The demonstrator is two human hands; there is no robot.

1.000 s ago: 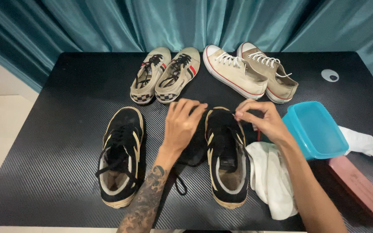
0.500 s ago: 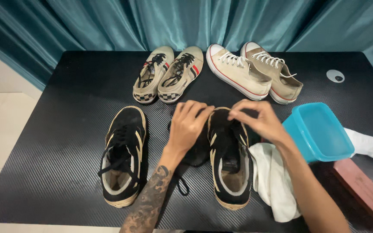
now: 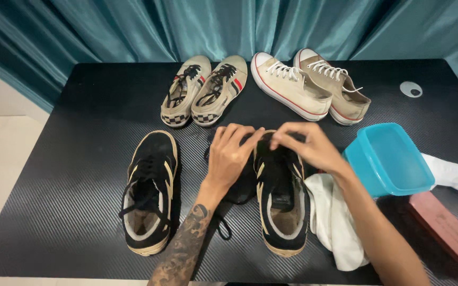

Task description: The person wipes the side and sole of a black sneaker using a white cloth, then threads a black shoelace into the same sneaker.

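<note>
Two black sneakers with tan stripes lie on the black table. The right black sneaker is between my hands. My left hand rests flat against its left side and toe, over a dark cloth. My right hand pinches something dark at the toe end of its lacing; it looks like the black lace. The left black sneaker lies apart, laced, untouched. A loose black lace loop trails by my left wrist.
At the back stand a beige pair with checkered toes and a cream canvas pair. A blue plastic tub, a white cloth and a pink block lie to the right. Teal curtain behind.
My right hand has slid left along the toe end of the right black sneaker. My left hand stays pressed on the shoe's side. The view shifted slightly.
</note>
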